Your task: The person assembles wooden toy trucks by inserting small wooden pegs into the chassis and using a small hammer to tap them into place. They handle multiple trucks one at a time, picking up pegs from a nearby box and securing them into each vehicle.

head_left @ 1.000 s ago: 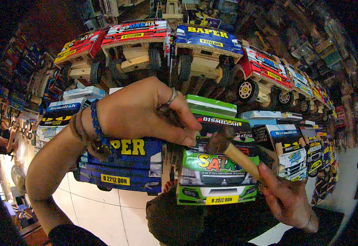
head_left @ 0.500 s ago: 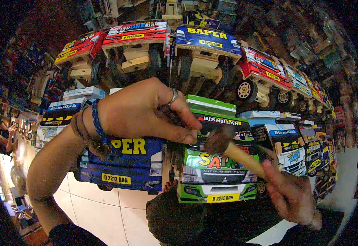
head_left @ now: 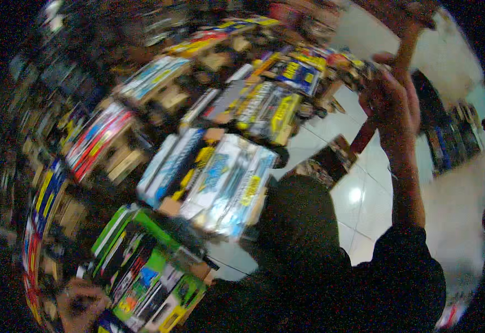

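A green toy truck [head_left: 153, 272] with a patterned front stands at the lower left, tilted in the view. Beside its left edge is my left hand [head_left: 81, 302], partly cut off by the dark rim; its fingers are too blurred to read. My right hand [head_left: 395, 108] is raised far out on the right, closed round a hammer with a pale wooden handle [head_left: 406, 49]. The dark hammer head is blurred near the top edge. Right of the green truck stands a white and blue toy truck [head_left: 228, 180].
More toy trucks run off in rows, among them a grey and yellow one [head_left: 270, 114] and a red and white one [head_left: 101, 141]. A brown open box [head_left: 339, 161] with small bits lies on the white tiled floor [head_left: 353, 194]. My dark-clothed knee [head_left: 303, 222] juts up centrally.
The view has swung right, so the trucks appear tilted and further left. My right hand has lifted the hammer away from the green truck. My left hand shows lower left, beside the truck.
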